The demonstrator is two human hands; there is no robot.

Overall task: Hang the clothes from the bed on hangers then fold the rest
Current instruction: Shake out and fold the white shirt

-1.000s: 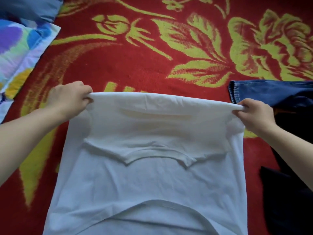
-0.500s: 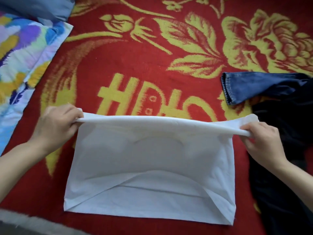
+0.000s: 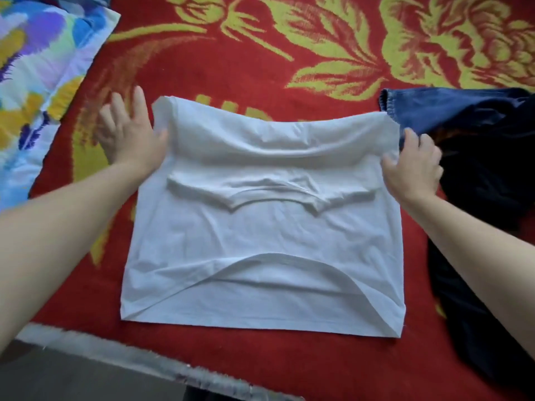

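A white shirt (image 3: 260, 227) lies folded into a rough rectangle on the red flowered blanket (image 3: 260, 68) that covers the bed. Its folded edge runs along the far side and is slightly puffed up. My left hand (image 3: 130, 134) rests beside the shirt's far left corner, fingers spread and straight, thumb against the cloth. My right hand (image 3: 412, 166) is at the far right edge, its fingers relaxed and its thumb touching the cloth, holding nothing.
Blue jeans (image 3: 428, 108) and a dark garment (image 3: 486, 175) lie in a heap just right of the shirt, under my right hand. A colourful patterned quilt (image 3: 37, 82) lies at the far left. The bed's near edge (image 3: 115, 357) runs just below the shirt.
Both hands were pinching the shirt's folded edge and holding it up. That edge now lies on the blanket and both hands have let go, the left one spreading its fingers.
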